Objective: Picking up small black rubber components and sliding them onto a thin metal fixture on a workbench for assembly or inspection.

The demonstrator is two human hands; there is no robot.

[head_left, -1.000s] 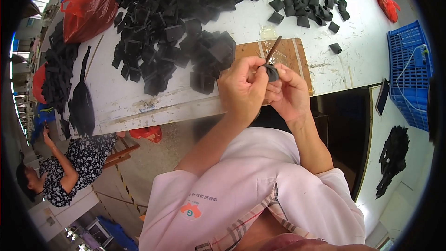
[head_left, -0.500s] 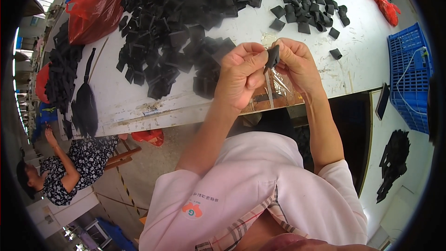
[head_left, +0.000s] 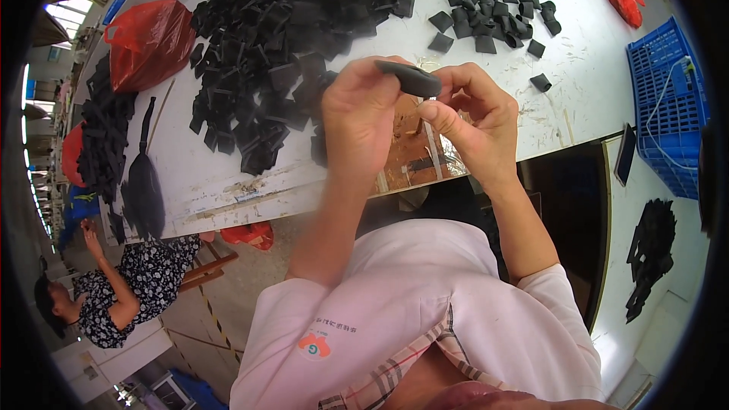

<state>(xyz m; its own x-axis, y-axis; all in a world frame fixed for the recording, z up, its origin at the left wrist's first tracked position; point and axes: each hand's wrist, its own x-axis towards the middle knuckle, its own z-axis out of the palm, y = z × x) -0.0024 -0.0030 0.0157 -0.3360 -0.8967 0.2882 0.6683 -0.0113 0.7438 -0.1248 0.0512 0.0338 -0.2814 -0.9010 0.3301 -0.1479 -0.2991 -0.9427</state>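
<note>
Over the near table edge, my left hand (head_left: 361, 118) is closed on a small black fabric tube (head_left: 414, 78), its thumb below and its fingers partly hidden behind. The tube lies nearly sideways, one end reaching toward my right hand (head_left: 482, 125). There my right fingers curl about its right end, with the thumb a little apart below; their exact contact is hard to see. Beyond my left hand spreads a large heap of flat black pieces (head_left: 281, 23). A smaller group of black tubes (head_left: 493, 11) lies beyond my right hand, with a single tube (head_left: 541, 82) nearer.
The white table (head_left: 205, 197) has a brown, tape-covered patch (head_left: 410, 156) under my hands. A red plastic bag (head_left: 152, 42) stands left; a blue plastic crate (head_left: 668, 106) is at the right. Black strips (head_left: 649, 258) lie on a side surface. Another person (head_left: 114, 288) sits at the left.
The black tube has turned from upright to nearly sideways. My left hand has moved left with it, and my right thumb has come away from its surface. The view has shifted slightly.
</note>
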